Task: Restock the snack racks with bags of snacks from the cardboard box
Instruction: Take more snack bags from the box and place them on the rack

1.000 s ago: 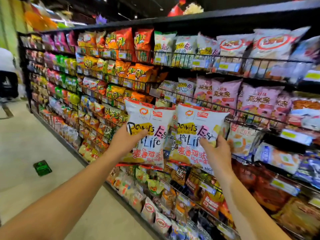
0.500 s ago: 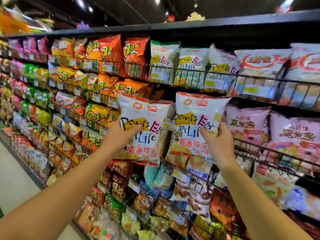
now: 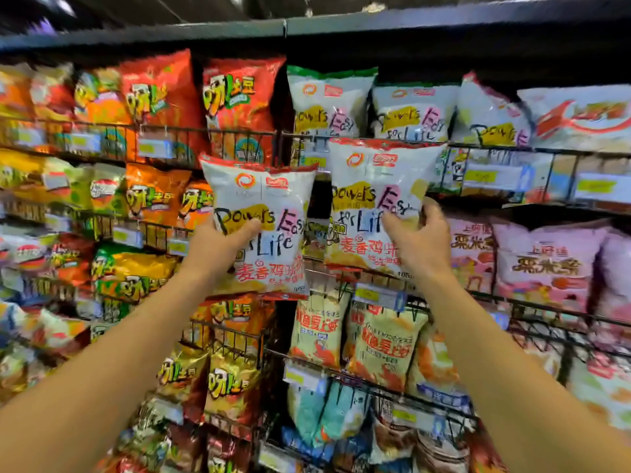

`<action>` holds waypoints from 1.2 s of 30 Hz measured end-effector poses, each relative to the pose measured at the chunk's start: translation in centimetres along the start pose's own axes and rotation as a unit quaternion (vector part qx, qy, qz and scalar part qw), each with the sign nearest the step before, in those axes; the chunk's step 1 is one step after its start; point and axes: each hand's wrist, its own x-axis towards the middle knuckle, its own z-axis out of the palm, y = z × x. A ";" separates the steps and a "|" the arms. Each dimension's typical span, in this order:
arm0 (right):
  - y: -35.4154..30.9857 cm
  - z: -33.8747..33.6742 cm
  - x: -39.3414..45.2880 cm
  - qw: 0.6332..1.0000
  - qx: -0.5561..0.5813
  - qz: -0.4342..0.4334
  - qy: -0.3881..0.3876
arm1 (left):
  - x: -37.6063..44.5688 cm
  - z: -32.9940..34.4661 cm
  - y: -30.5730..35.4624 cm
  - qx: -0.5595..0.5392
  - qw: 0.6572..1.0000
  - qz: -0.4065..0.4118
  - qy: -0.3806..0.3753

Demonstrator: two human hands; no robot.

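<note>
Each hand, left hand (image 3: 218, 247) and right hand (image 3: 418, 242), grips a white crinkly snack bag (image 3: 259, 213) (image 3: 375, 196) below the top wire rack's front rail (image 3: 512, 151) (already crowded), so forcing them in could topple neighbours.

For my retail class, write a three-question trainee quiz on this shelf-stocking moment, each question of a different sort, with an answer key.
1. True or false: the left hand and the right hand each hold a white bag.
2. Multiple choice: the matching white bags on the top rack sit
A. left of the red bags
B. right of the red bags
C. below the pink bags
3. Fill in: the bag in the right hand is held ____ than the bag in the left hand.

Key
1. True
2. B
3. higher
</note>
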 end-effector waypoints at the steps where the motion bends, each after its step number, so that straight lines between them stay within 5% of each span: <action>1: 0.1 1.2 0.3 1.000 -0.003 -0.005 0.001 | 1.1 -0.5 -0.6 -0.001 1.000 0.004 0.004; 19: 3.4 9.5 4.3 0.994 0.027 -0.092 0.054 | 10.7 -2.4 -6.9 -0.018 0.999 0.035 0.011; 30: 6.8 9.2 3.4 0.959 -0.209 0.159 -0.103 | 11.4 -1.4 -8.5 -0.091 0.994 0.047 -0.043; 36: 6.5 10.2 3.9 0.977 -0.153 0.147 -0.006 | 11.2 -1.2 -8.6 -0.109 0.992 0.040 -0.049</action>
